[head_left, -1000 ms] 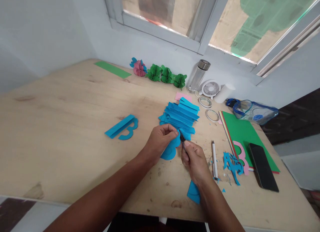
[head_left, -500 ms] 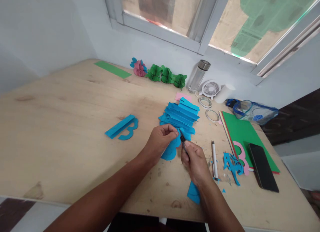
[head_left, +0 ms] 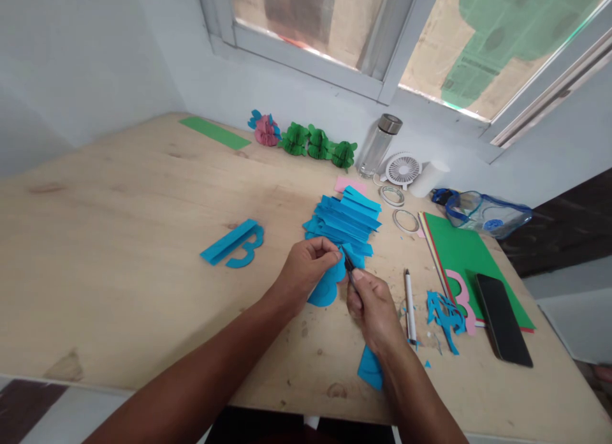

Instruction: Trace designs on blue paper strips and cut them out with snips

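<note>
Left hand [head_left: 313,265]: thumb and index pinching top of scalloped blue paper piece [head_left: 326,288], which hangs below and right of the fingers. Right hand [head_left: 373,300]: fingers curled round small dark cutting tool [head_left: 350,265], tip at upper edge of same piece; whether blades are open, can't tell. Folded blue strips [head_left: 344,221] heaped just beyond both hands, little room there. Left of left hand: folded blue cutout [head_left: 234,243], wide bare worktop [head_left: 119,240] around it out to the left edge. Right of right hand, tighter: white pen [head_left: 410,307], blue scraps [head_left: 445,316], pink scalloped cutout [head_left: 463,300] and black phone [head_left: 504,319] overlapping green sheet [head_left: 478,259]. Blue paper [head_left: 370,369] partly under right wrist, near front edge. Bare strip between hands and front edge. Tape rolls [head_left: 393,196] beyond right hand, to its right.
</note>
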A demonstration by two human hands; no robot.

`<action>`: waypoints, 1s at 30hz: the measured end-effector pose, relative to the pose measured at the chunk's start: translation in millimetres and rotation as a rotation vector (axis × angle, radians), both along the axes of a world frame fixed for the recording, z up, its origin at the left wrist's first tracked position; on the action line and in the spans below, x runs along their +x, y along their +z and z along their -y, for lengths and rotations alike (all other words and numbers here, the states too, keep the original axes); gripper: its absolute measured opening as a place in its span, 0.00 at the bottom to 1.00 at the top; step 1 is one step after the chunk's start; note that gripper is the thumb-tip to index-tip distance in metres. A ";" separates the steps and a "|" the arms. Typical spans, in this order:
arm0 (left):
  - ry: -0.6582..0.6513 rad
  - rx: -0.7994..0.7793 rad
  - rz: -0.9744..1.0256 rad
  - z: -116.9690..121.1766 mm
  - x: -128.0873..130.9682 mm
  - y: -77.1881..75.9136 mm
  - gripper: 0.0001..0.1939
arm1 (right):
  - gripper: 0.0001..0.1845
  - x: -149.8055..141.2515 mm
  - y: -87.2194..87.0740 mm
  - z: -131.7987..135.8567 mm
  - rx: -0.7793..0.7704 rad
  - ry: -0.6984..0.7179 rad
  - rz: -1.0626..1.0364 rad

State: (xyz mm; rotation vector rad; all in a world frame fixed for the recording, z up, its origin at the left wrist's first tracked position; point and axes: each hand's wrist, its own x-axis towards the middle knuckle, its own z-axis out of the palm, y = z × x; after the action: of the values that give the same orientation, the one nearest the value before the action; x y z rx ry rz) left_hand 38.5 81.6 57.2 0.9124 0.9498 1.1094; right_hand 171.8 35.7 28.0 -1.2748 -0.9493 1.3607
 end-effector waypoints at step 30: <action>0.066 -0.006 -0.006 -2.1 4.6 -7.9 0.10 | 0.13 5.7 -4.2 -7.9 0.071 -0.121 0.192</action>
State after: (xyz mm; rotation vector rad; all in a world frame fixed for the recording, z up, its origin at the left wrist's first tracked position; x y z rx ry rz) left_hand 43.1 83.6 49.4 0.8855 0.9934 1.1598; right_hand 177.5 43.6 23.8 -1.4039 -1.0248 1.1170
